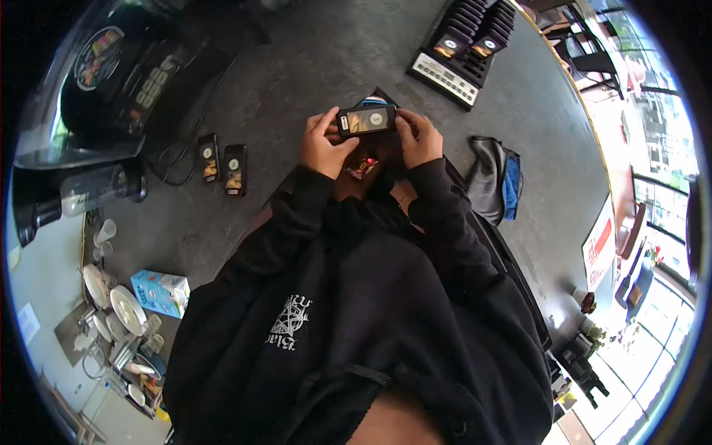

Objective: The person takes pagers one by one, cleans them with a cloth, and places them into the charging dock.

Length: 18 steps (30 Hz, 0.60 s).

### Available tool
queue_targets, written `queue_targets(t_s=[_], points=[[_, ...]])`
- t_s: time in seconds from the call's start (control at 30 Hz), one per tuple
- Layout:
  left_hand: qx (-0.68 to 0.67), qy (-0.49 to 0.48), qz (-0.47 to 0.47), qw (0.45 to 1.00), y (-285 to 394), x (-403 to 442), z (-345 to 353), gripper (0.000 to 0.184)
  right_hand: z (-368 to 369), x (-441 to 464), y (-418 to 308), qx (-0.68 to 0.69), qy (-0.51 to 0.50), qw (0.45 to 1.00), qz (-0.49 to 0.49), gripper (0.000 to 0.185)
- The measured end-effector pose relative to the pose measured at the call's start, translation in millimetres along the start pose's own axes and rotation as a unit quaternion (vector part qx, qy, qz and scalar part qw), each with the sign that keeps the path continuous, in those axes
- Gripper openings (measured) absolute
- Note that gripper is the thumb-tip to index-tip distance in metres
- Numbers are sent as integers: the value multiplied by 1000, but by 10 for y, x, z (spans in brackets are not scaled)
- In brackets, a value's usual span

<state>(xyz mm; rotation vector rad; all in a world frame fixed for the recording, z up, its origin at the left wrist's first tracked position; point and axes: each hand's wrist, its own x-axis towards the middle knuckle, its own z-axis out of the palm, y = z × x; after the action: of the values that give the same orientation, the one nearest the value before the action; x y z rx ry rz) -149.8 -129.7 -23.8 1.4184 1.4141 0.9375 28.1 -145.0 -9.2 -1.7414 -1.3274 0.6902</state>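
Note:
Both hands hold a flat black restaurant pager (366, 120) above the counter, with its picture label and round number mark facing up. The fingers and thumb of my left hand (323, 145) grip its left end. At its right end, my right hand (421, 141) pinches the edge. Under the pager is a dark tray-like item, mostly hidden, with a blue and white piece at its far side. Nearer my body a small red-lit patch (366, 166) shows; I cannot make out what it is. Two similar pagers (235, 169) (209, 157) lie to the left.
A charging dock (446, 78) with several upright pagers stands at the far right. A grey and blue cloth (495, 182) lies right of my hands. At left are a black machine (122, 93) with a cable, a clear-bodied appliance (95, 190), a blue carton (161, 292) and several dishes (127, 310).

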Motion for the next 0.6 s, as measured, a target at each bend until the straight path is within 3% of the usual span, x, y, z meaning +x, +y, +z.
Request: queue_targets(t_s=[0.27, 0.37, 0.6], points=[[7, -63, 35, 997, 114, 171, 795, 63, -620, 146, 412, -62, 68, 996, 20, 24], [65, -76, 34, 994, 229, 173, 989, 64, -789, 186, 495, -83, 66, 993, 41, 25], [62, -66, 61, 994, 175, 217, 1245, 58, -969, 242, 597, -107, 28, 992, 65, 27]])
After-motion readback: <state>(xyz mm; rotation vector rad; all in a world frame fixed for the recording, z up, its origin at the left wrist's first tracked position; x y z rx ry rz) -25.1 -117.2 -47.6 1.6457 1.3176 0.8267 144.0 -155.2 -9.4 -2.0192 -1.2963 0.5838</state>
